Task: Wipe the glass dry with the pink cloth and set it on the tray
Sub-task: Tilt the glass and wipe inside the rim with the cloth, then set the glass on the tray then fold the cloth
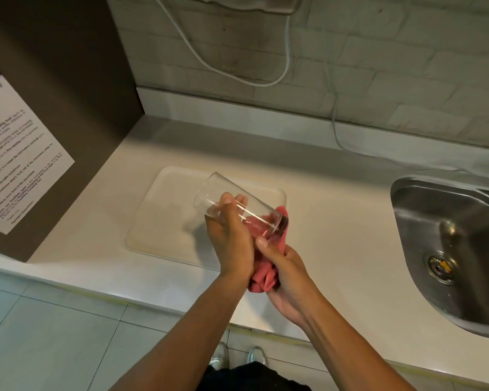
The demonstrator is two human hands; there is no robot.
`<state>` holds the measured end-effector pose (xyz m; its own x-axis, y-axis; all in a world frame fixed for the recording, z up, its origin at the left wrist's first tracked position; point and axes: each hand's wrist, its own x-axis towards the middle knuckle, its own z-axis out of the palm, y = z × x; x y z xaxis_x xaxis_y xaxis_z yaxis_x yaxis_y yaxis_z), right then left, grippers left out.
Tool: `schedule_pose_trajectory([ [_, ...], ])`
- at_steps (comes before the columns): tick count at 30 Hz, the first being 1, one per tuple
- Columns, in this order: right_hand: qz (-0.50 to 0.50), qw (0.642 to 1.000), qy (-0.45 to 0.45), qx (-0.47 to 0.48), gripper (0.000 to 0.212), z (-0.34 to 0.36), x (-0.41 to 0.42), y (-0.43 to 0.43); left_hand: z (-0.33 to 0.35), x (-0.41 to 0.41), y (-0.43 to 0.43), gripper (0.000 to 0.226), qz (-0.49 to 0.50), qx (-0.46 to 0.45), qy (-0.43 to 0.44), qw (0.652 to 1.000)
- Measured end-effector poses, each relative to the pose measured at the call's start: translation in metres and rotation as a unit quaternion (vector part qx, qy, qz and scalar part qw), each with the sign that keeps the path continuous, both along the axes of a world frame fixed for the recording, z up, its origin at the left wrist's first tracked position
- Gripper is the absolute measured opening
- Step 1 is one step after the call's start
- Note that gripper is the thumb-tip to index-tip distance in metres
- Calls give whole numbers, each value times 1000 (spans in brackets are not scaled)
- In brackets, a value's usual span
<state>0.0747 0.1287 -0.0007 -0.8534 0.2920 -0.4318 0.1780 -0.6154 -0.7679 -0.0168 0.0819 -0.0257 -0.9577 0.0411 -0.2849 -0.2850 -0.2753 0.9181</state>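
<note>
A clear drinking glass (209,193) is held tilted above the counter, mouth toward the upper left, base to the lower right. My left hand (232,235) grips its middle with fingers wrapped around it. My right hand (285,275) holds the bunched pink cloth (263,277) against the glass's base; part of the cloth shows pink through the glass. Beneath the glass lies a pale cream tray (158,221), flat on the counter and bare.
A steel sink (449,235) with a drain sits at the right. The white counter (336,221) runs to a brick wall with a hanging white cable (287,66). A brown side panel with a printed notice (14,153) stands at left. My shoes show below.
</note>
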Motion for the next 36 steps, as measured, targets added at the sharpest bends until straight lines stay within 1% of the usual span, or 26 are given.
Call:
schedule_pose_trajectory([
  [2, 7, 998, 12, -67, 37, -4, 3, 1, 0, 1, -2, 53, 2, -11, 44, 999],
  [4, 21, 991, 28, -133, 35, -6, 5, 5, 5, 1, -4, 59, -1, -18, 89, 996],
  [6, 33, 984, 30, -174, 39, -7, 5, 7, 4, -1, -4, 51, -5, -25, 127, 992],
  [9, 52, 978, 16, -201, 49, -9, 7, 13, 4, -5, -6, 49, -22, -53, 171, 984],
  [12, 96, 977, -16, -187, 58, -12, 22, 23, 6, -17, -12, 50, -35, -93, 216, 971],
  [14, 100, 975, -36, -195, 59, -14, 35, 31, 5, -30, -17, 54, -49, -160, 259, 951],
  [16, 88, 975, -34, -202, 65, -14, 43, 40, -2, -43, -21, 66, -75, -241, 290, 923],
  [18, 56, 975, -35, -210, 68, -13, 46, 47, -11, -53, -24, 76, -100, -290, 290, 907],
  [19, 40, 977, -39, -205, 67, -13, 46, 50, -15, -56, -26, 79, -110, -299, 284, 904],
  [21, 20, 980, -51, -189, 67, -10, 47, 53, -25, -59, -29, 83, -128, -299, 273, 905],
  [23, -2, 978, -58, -200, 69, -9, 47, 55, -34, -61, -31, 88, -135, -308, 262, 905],
  [24, -15, 976, -56, -210, 65, -8, 47, 56, -38, -61, -32, 90, -135, -312, 255, 905],
  [26, -38, 977, -47, -206, 43, -8, 47, 57, -46, -62, -33, 89, -134, -312, 241, 909],
  [27, -43, 979, -44, -194, 34, -8, 47, 58, -50, -61, -34, 87, -135, -309, 234, 912],
  [28, -44, 982, -43, -177, 33, -10, 47, 59, -54, -61, -35, 84, -136, -306, 229, 914],
  [30, -32, 990, -38, -132, 37, -11, 48, 61, -59, -62, -37, 82, -135, -303, 225, 916],
  [33, -25, 997, -37, -55, 32, -10, 49, 65, -63, -64, -39, 79, -139, -306, 212, 918],
  [36, -24, 999, -15, -14, 36, -11, 51, 69, -64, -65, -42, 74, -156, -317, 206, 912],
])
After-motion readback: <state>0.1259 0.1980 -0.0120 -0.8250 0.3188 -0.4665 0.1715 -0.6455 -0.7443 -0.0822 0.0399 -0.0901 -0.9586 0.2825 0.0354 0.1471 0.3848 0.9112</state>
